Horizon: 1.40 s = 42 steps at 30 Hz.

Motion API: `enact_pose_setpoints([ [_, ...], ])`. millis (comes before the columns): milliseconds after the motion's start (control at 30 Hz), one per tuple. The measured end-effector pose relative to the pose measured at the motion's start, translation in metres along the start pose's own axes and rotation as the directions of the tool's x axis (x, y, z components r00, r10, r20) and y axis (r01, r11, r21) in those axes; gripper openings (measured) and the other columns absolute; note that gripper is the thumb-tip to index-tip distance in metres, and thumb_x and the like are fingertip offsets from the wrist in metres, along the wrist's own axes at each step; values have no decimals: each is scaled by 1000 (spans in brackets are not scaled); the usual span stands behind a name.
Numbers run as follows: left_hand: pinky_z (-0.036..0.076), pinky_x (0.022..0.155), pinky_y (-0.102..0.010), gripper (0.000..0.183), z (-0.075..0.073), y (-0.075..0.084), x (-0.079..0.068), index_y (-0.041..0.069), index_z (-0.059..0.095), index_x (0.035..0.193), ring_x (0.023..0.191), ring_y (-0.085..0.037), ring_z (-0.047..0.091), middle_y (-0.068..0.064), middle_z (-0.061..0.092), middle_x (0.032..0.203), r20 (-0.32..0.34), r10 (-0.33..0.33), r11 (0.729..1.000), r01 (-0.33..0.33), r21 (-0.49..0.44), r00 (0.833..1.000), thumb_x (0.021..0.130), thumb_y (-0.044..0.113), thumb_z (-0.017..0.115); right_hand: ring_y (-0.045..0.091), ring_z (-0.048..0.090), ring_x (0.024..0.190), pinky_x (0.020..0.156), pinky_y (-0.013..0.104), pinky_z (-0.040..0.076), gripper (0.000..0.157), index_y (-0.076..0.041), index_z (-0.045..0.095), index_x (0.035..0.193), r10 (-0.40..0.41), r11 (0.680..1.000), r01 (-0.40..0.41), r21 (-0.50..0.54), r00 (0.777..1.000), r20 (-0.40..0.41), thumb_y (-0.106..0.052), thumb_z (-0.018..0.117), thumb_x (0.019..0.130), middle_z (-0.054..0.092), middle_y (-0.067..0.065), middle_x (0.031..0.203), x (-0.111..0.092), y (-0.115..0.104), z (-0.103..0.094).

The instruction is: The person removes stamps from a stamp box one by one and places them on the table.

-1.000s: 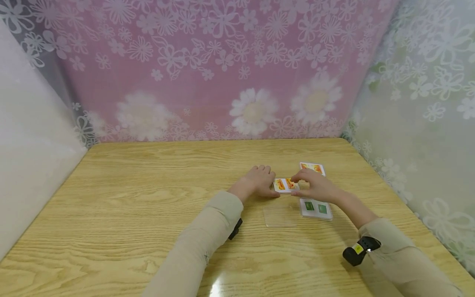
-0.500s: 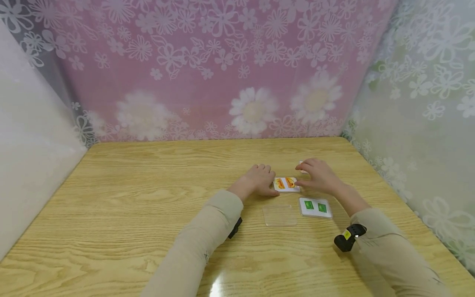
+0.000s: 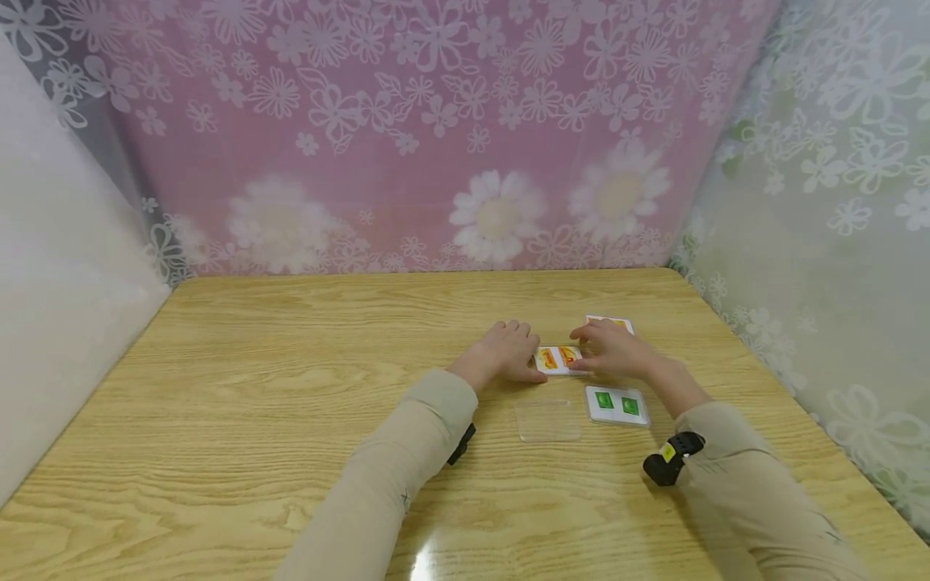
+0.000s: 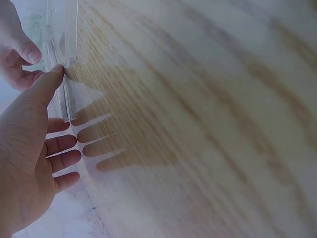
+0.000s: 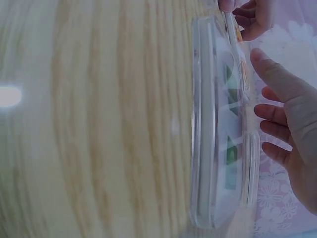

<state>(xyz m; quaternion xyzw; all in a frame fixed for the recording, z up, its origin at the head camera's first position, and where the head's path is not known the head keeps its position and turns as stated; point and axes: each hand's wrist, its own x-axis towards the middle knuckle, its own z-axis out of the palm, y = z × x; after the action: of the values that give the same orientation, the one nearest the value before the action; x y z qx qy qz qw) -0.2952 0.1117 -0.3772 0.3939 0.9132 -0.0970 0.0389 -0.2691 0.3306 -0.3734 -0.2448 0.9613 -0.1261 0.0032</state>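
Observation:
In the head view, a small stack of white cards with two orange pictures lies flat right of centre, apparently in a clear plastic case. My left hand holds its left end, thumb at the front corner and index finger behind; the left wrist view shows the edge between that thumb and finger. My right hand hovers at the stack's right end, fingers loosely bent and thumb apart from them, nothing visible between. Behind this hand lies another white card with orange print, partly hidden.
A clear case with a green-pictured card lies in front of my right hand. Beside it on the left is a transparent plastic lid or tray. Wooden table; patterned curtains rise behind and at the sides.
My right hand lifted off the orange-pictured stack and moved back and right, then came left again over its right end. The left hand has kept its place.

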Motion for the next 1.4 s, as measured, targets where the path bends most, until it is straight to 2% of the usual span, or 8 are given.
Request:
enact_pose_setpoints([
  [167, 35, 98, -36, 69, 0, 0, 1, 17, 48, 131, 114, -18, 45, -2, 49, 122, 1, 1, 1000, -1, 4, 1000, 85, 68, 43, 31, 56, 96, 82, 46, 46, 51, 4, 57, 119, 53, 988, -56, 141, 998, 28, -29, 71, 83, 57, 17, 106, 0, 2, 3],
  [367, 35, 98, -36, 69, -1, 0, 0, 17, 48, 132, 114, -18, 45, -2, 49, 123, 6, 9, 1000, -9, -2, 1000, 86, 68, 43, 33, 53, 105, 90, 49, 41, 56, 4, 53, 124, 152, 951, -175, 256, 982, 108, -30, 70, 83, 57, 18, 113, -1, 4, 3],
  [500, 35, 99, -36, 70, -4, -1, -3, 17, 47, 133, 116, -19, 45, -3, 49, 124, 8, 6, 1000, -6, -5, 1000, 86, 68, 43, 33, 52, 106, 90, 49, 40, 57, 2, 53, 124, 181, 932, -213, 294, 975, 131, -32, 71, 83, 56, 18, 114, 2, 5, 3],
  [700, 35, 100, -36, 69, -4, -2, -3, 17, 48, 132, 116, -20, 45, -3, 49, 123, 2, 8, 1000, -7, -22, 1000, 85, 68, 44, 23, 47, 88, 81, 39, 41, 55, 3, 55, 122, 196, 931, -228, 284, 971, 138, -31, 72, 82, 56, 11, 102, 6, 4, 5],
  [800, 36, 99, -36, 68, -4, -1, -3, 17, 48, 131, 115, -20, 45, -3, 49, 122, 1, 12, 1000, -12, -26, 1000, 85, 68, 45, 21, 45, 84, 77, 36, 39, 53, 4, 56, 121, 197, 932, -229, 279, 970, 139, -28, 72, 83, 55, 10, 98, 5, 3, 4],
  [1200, 36, 98, -36, 69, -3, 2, -2, 18, 47, 133, 114, -18, 46, -1, 49, 122, 4, 17, 1000, -17, 5, 1000, 86, 68, 43, 23, 54, 89, 77, 37, 44, 38, 3, 60, 114, 209, 932, -227, 284, 974, 93, -23, 67, 87, 62, 14, 104, 6, 5, 8],
  [1400, 37, 97, -35, 69, -3, 2, -2, 18, 48, 132, 113, -18, 46, -2, 49, 122, -2, 11, 1000, -11, 18, 1000, 86, 69, 42, 22, 53, 85, 75, 37, 43, 25, 1, 64, 105, 209, 945, -203, 258, 978, 5, -16, 66, 87, 61, 13, 98, 9, 5, 10],
])
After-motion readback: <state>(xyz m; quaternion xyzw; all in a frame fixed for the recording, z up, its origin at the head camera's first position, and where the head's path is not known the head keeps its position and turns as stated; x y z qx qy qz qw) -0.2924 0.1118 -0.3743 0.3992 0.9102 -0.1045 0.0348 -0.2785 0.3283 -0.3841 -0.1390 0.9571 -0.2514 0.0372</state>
